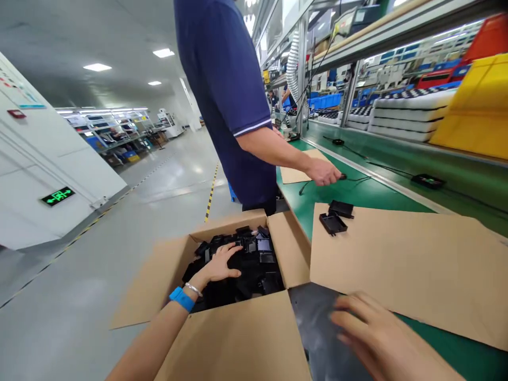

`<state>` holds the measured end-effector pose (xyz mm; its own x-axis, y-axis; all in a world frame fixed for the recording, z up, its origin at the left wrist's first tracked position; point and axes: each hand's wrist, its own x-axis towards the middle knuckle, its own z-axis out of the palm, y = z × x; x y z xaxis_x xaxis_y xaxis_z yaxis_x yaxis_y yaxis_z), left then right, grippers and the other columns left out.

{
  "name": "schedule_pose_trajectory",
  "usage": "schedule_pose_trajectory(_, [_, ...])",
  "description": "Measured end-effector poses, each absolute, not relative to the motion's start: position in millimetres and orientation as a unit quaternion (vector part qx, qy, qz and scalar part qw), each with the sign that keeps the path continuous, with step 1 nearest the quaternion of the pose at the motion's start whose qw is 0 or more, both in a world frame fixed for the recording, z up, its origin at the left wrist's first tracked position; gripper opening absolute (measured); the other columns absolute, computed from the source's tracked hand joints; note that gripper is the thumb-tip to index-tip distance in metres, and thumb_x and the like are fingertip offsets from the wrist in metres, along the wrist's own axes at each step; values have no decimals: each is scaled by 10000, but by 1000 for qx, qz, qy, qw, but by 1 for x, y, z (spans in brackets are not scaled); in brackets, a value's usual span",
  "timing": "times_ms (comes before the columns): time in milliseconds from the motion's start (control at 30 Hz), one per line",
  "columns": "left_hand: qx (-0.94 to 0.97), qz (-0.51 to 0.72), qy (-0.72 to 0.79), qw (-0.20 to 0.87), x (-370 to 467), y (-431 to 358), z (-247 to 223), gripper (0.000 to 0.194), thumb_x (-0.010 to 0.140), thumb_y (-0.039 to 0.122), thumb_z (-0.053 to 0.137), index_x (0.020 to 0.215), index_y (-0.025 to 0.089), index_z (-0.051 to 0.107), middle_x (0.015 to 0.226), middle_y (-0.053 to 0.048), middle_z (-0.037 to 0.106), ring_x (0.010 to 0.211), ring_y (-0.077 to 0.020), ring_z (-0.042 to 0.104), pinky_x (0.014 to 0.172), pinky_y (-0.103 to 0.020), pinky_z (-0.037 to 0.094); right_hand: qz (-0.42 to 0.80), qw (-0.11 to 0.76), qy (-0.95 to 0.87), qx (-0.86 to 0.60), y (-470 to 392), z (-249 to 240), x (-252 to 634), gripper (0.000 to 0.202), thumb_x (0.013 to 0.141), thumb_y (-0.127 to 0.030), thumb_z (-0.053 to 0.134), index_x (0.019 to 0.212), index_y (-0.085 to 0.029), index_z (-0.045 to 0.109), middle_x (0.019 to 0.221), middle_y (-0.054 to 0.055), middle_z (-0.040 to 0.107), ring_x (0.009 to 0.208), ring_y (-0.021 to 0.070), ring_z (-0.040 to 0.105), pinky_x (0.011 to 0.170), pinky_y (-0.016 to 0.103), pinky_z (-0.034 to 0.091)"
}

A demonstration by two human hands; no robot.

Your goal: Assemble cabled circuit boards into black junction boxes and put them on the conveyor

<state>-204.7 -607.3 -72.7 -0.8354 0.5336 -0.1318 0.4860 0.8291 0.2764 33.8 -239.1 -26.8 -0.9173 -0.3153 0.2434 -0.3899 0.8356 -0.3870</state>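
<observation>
My left hand reaches into an open cardboard box, thumb and fingers apart, just over a heap of black plastic housings. It holds none that I can see. My right hand, slightly smeared by motion, hovers by the near edge of a flat cardboard sheet, its fingers loosely bent and apart with nothing visible in them. Two black housings lie at the sheet's far left corner, one open side up and the other beside it.
A co-worker in a navy shirt stands beyond the box, one hand gripping a black cable end over the green bench. Black cables with a small device run along the back. A yellow bin and white foam trays stand behind.
</observation>
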Motion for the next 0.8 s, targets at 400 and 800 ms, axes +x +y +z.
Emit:
schedule_pose_trajectory(400, [344, 66, 928, 126, -230, -627, -118, 524, 831, 428, 702, 1286, 215, 551, 1476, -110, 386, 1332, -363, 365, 1054, -599, 325, 180, -130, -938, 266, -413, -100, -185, 942, 453, -353, 920, 1302, -244, 525, 1463, 159, 357, 1350, 408, 291, 1023, 550, 340])
schedule_pose_trajectory(800, [319, 236, 912, 103, -227, -648, -120, 488, 730, 276, 726, 1206, 288, 619, 1395, -81, 501, 1273, -335, 419, 1068, -523, 253, 260, -137, -917, 271, -422, -131, -167, 171, 775, -302, 751, 903, -202, 697, 1097, 86, 576, 1186, 323, 434, 933, 482, 415])
